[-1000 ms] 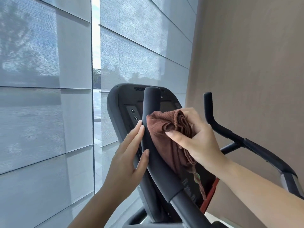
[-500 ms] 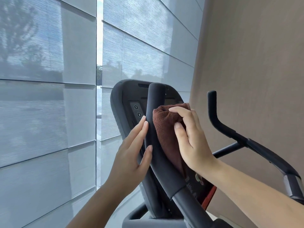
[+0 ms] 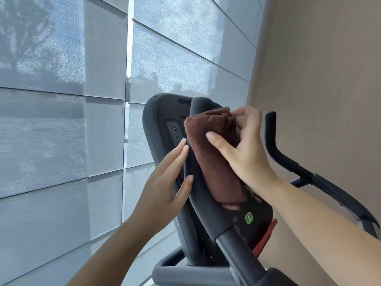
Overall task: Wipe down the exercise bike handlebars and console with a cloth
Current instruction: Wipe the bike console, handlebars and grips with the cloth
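Observation:
The exercise bike's dark console point(image 3: 160, 120) stands upright ahead of me, with numbered buttons on its left side and a green button low on its face. The left handlebar point(image 3: 198, 195) rises in front of it, and the right handlebar point(image 3: 288, 159) curves up further right. A brown cloth point(image 3: 212, 153) is draped over the upper part of the left handlebar. My right hand point(image 3: 245, 149) grips the cloth, thumb pressed on its front and fingers curled behind it. My left hand point(image 3: 165, 188) rests with straight fingers against the bar's left side.
Grey window blinds point(image 3: 61, 120) fill the left and back, with a narrow bright gap between two panels. A beige wall point(image 3: 319, 79) stands close on the right. The bike's lower grey bar point(image 3: 185, 273) crosses the bottom of the view.
My right hand has slid the cloth upward along the left handlebar, closer to its top end, and spread it over the bar. My left hand has stayed against the bar.

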